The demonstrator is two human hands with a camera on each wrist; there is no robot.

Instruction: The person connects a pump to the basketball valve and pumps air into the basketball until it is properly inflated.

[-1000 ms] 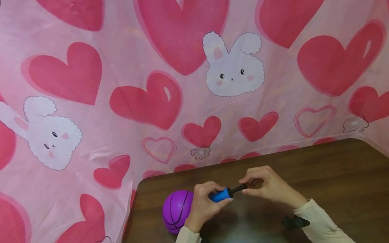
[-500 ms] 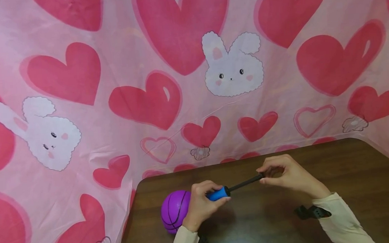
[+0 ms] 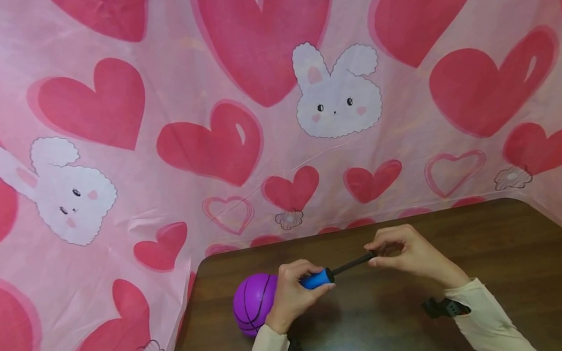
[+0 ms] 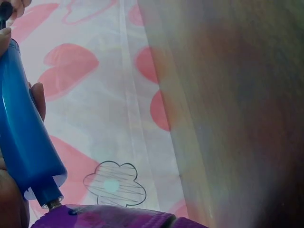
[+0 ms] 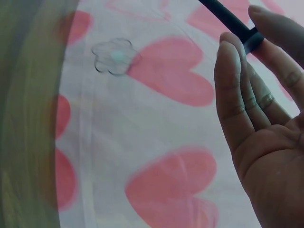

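My left hand [image 3: 293,293] grips the blue barrel of a hand pump [image 3: 318,279]. In the left wrist view the metal needle at the pump's [image 4: 29,128] lower end meets the surface of a purple ball [image 4: 109,216]. That ball [image 3: 255,304], marked with black basketball lines, sits left of and partly behind my left hand. The pump's black rod [image 3: 351,263] is partly drawn out toward the upper right. Its end knob [image 5: 253,40] is pinched between the thumb and fingers of my right hand [image 3: 408,253], as the right wrist view also shows.
A dark brown wooden table [image 3: 484,259] lies under the hands. Behind and to the left hangs a pink cloth [image 3: 168,69] with red hearts and white rabbits. A black strap [image 3: 446,307] is on the right wrist.
My right hand first pulled the pump's rod out to the upper right, then moved slightly back toward the barrel. My left hand and the ball have stayed almost in place.
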